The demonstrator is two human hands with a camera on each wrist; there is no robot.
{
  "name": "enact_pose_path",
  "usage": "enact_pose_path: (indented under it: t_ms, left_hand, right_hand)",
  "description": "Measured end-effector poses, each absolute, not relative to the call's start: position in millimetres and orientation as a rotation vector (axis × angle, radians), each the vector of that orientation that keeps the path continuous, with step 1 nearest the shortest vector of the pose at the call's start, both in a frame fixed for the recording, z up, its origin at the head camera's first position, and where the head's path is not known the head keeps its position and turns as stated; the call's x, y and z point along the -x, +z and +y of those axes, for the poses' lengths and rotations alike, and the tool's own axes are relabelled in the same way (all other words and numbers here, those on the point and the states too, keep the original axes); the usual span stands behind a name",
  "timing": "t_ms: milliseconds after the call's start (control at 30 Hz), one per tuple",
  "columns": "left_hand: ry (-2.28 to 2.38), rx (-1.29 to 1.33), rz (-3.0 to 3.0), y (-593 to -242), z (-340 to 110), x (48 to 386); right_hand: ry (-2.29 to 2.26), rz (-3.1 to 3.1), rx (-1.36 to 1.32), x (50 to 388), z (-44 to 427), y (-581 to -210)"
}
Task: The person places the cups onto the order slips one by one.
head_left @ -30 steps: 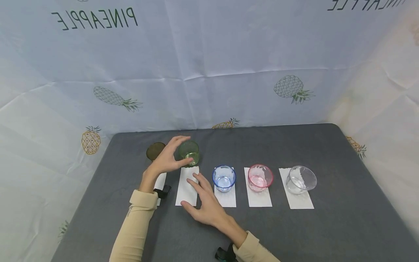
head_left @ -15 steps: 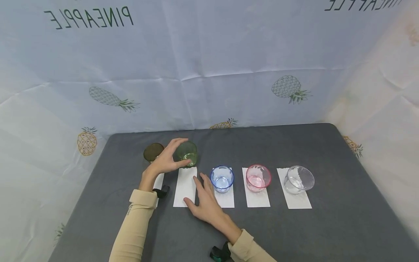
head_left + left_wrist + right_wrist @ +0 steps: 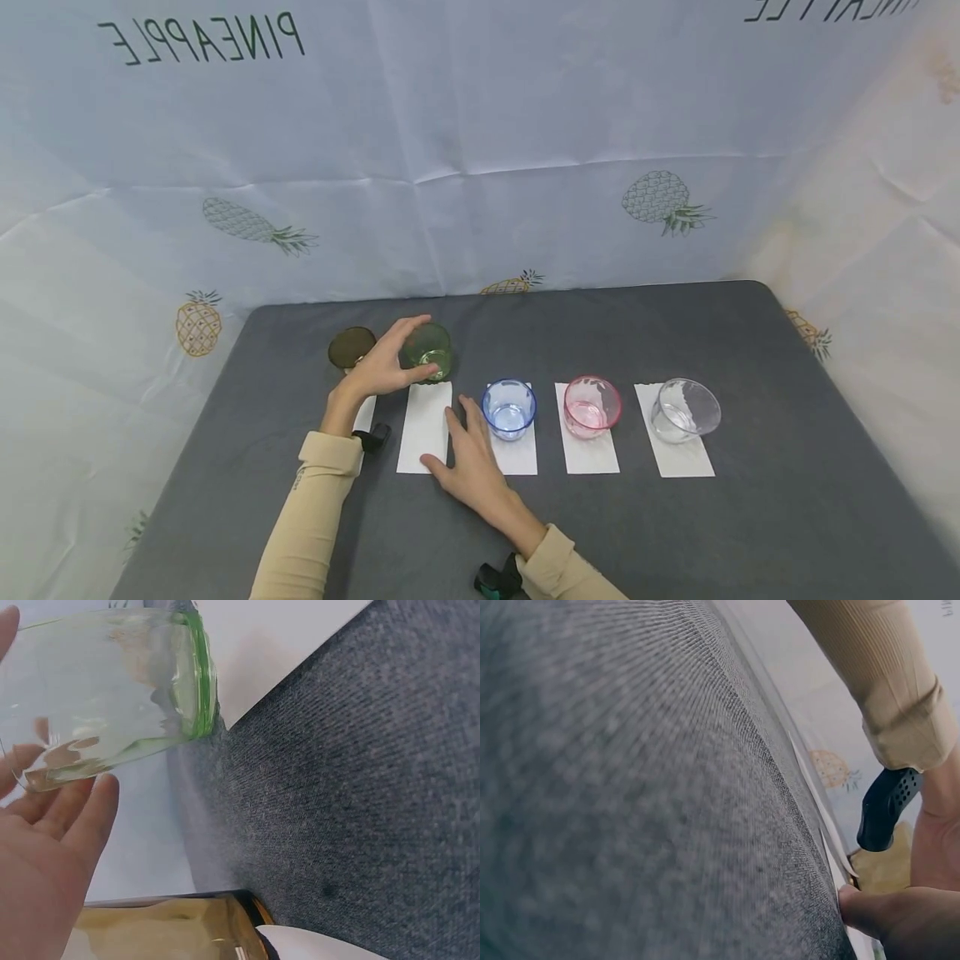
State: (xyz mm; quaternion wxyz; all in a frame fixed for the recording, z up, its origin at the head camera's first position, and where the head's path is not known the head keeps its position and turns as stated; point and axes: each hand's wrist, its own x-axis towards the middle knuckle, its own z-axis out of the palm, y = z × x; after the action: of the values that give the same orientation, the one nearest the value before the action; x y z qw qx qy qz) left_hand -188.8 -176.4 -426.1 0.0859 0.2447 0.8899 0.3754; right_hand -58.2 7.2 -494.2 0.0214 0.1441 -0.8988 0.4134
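Observation:
My left hand (image 3: 382, 367) curves its thumb and fingers round the green glass (image 3: 431, 352), which stands at the far end of a white paper strip (image 3: 424, 433). In the left wrist view the green glass (image 3: 105, 690) is beside the fingers of my left hand (image 3: 49, 847). Over the same strip's right edge, my right hand (image 3: 478, 475) has its fingers spread and holds nothing. Its thumb (image 3: 870, 911) lies at the strip's edge in the right wrist view. A brown glass (image 3: 351, 346) stands left of the green one, partly behind my left hand.
To the right, a blue-rimmed glass (image 3: 510, 410), a pink-rimmed glass (image 3: 592, 407) and a colourless glass (image 3: 686, 412) each stand on a white strip. Another strip is partly hidden by my left wrist. A patterned cloth (image 3: 450, 233) hangs behind the dark table (image 3: 787, 417).
The fingertips of my right hand have shifted a little right, from over the paper strip to its right edge. My left hand stays round the green glass. The head view has shifted slightly.

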Motion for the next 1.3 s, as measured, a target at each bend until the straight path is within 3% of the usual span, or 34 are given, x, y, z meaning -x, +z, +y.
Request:
enact_pose_path:
  t_ms: [633, 1300]
  left_hand:
    - [1.191, -0.727, 2.763, -424.3, -172.9, 184.5]
    - [1.256, -0.815, 2.760, -403.9, -175.6, 146.0]
  right_hand:
    - [1.248, -2.802, -0.400, 61.2, 5.6, -492.2]
    - [1.276, -2.779, -0.429, 58.0, 6.6, -494.1]
